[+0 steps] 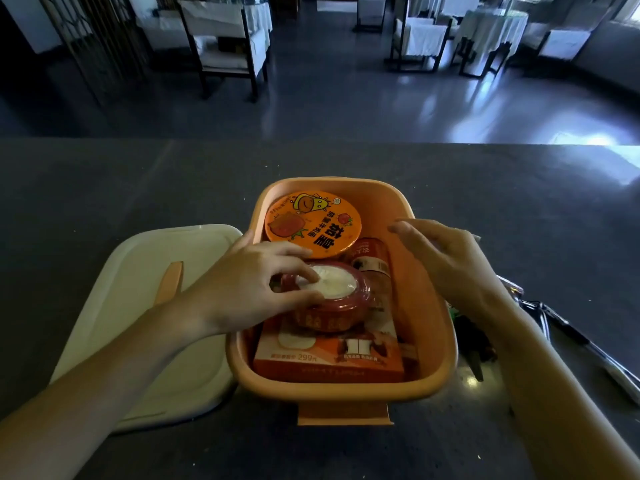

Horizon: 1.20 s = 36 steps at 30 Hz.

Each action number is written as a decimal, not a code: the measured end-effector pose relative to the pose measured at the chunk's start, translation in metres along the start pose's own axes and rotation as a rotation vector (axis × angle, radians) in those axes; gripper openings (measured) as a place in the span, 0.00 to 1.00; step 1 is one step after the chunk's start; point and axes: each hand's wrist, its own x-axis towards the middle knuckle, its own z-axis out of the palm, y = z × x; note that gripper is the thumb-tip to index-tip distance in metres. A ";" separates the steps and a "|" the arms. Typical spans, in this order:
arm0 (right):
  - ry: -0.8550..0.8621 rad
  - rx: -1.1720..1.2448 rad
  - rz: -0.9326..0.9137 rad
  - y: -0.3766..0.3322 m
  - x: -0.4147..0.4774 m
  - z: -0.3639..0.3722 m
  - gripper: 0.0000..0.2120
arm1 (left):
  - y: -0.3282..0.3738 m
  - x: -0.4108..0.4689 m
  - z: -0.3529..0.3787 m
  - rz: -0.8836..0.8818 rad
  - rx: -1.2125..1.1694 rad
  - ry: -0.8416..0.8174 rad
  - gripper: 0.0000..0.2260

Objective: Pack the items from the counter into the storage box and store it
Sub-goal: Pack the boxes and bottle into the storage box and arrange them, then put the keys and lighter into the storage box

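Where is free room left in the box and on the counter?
In the storage box, only the far right corner beside the noodle bowl is bare; the left hand holds the red pot in the crowded rest. The counter beyond box and lid is free.

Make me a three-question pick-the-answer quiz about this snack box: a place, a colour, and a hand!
1. Where is the white lid? A) on the box B) on the counter, left of the storage box C) on a chair
2. What colour is the storage box? A) blue B) green C) orange
3. What is the right hand doing? A) hovering open, empty B) gripping a can C) lifting the lid
Answers: B, it lies flat beside the box; C, its walls are orange; A, its fingers are spread above the rim.
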 end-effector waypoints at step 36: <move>-0.162 -0.419 0.145 0.210 -0.049 -0.223 0.28 | 0.205 0.113 0.201 -0.036 -0.032 0.143 0.33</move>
